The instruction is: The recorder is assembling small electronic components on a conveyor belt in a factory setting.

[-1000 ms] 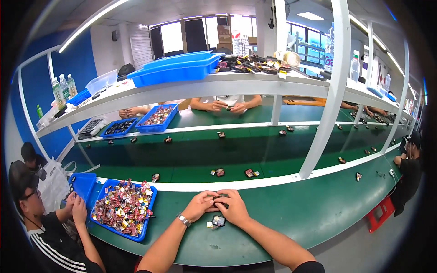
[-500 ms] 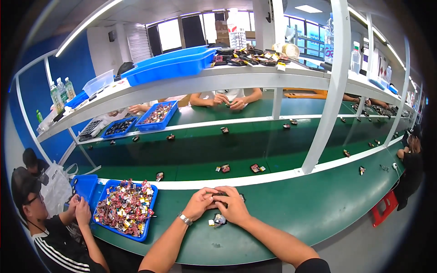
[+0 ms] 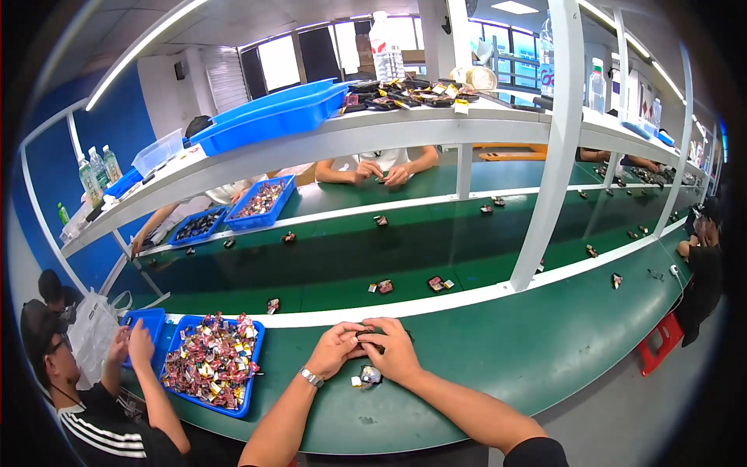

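My left hand (image 3: 333, 350), with a metal watch at the wrist, and my right hand (image 3: 396, 356) meet over the green worktop. Between their curled fingers is a small black part (image 3: 372, 339), mostly covered by the fingers, so its exact kind cannot be told. Just below the hands, between my wrists, lies a small clear-and-dark piece (image 3: 370, 375) with a whitish-yellow tab. Left of my left forearm stands a blue tray (image 3: 247, 399) heaped with small red, white and yellow parts.
A white rail (image 3: 389, 315) separates my worktop (image 3: 482, 366) from a green belt carrying scattered small assemblies (image 3: 381, 286). A slanted white post (image 3: 545, 171) rises at right, carrying a shelf with blue trays (image 3: 272, 117). A co-worker (image 3: 93, 389) sits close at left; others work across the belt.
My hands stay together on the black part, with slight finger movement. The view has shifted a little. At left the co-worker's hands have risen, and across the belt an arm now reaches beside the trays.
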A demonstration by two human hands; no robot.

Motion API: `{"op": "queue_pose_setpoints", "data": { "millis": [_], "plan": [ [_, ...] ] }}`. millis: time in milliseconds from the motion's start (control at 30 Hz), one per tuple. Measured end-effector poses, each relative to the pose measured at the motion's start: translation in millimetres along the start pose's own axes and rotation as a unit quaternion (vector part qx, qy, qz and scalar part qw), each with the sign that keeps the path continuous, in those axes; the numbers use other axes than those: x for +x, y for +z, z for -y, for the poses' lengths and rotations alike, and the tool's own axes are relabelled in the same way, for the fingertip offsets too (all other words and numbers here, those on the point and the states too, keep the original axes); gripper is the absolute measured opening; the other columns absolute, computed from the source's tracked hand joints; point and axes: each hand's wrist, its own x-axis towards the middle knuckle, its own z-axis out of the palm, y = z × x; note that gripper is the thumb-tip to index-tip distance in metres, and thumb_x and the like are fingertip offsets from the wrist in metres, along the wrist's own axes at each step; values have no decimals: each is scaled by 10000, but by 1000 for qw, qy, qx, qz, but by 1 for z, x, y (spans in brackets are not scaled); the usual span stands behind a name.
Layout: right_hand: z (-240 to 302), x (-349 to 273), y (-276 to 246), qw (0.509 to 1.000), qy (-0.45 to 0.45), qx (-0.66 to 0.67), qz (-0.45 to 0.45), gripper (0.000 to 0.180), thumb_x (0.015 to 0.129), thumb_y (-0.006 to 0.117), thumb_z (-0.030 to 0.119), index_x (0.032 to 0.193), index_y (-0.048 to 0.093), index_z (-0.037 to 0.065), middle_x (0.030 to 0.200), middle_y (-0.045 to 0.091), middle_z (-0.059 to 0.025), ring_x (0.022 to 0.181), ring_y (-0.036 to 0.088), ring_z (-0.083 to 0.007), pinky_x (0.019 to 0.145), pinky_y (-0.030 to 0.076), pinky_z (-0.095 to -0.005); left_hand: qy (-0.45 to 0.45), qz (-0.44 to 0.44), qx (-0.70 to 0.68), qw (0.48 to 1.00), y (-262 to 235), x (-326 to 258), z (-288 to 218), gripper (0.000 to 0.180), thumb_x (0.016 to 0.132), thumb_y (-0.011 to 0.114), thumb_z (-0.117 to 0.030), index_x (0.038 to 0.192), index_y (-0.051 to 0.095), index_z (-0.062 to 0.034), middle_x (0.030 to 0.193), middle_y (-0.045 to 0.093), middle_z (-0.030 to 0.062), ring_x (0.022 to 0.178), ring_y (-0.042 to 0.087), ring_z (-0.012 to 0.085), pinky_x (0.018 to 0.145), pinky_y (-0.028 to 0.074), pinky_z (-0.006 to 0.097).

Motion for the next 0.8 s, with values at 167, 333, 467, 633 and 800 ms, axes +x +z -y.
{"op": "queue_pose_setpoints", "data": {
  "millis": [167, 333, 467, 633, 800],
  "plan": [
    [-2, -2, 5, 998, 46, 37, 16, 204, 780, 670, 55, 977, 720, 74, 1230, 592, -97, 1179, 507, -309, 973, 452, -409, 10, -32, 21, 999, 2, 1, 1, 232, 976, 500, -44, 1202, 500, 9, 1315, 541, 163, 1165, 584, 232, 984, 520, 382],
    [0, 1, 1, 998, 34, 41, 34, 228, 788, 667, 51, 1011, 711, 76, 1307, 550, -109, 1230, 476, -320, 1017, 421, -415, 19, -42, 39, 998, -1, 2, 3, 243, 973, 510, -51, 1208, 496, 11, 1328, 535, 171, 1153, 594, 230, 970, 527, 366],
    [4, 5, -5, 1000, -18, -2, 7, 211, 766, 673, 42, 974, 693, 63, 1276, 561, -115, 1194, 503, -329, 986, 441, -428, 14, -32, 24, 999, 1, 2, 0, 252, 975, 507, -54, 1218, 487, 12, 1314, 540, 179, 1146, 597, 236, 979, 524, 374],
    [3, 9, -6, 998, -43, -12, -34, 147, 760, 691, 59, 905, 664, 59, 1068, 615, -80, 1007, 589, -281, 814, 519, -379, 0, -34, 3, 999, 4, 2, 1, 258, 982, 475, -33, 1235, 471, 16, 1213, 585, 180, 1138, 597, 257, 997, 516, 403],
    [0, 8, -3, 996, -66, -59, -25, 153, 750, 711, 36, 898, 679, 56, 976, 614, -71, 882, 609, -249, 715, 539, -339, -6, -41, 11, 999, 5, 1, 0, 283, 968, 541, -90, 1232, 479, -13, 1193, 608, 135, 1100, 611, 219, 968, 525, 391]
  ]
}}
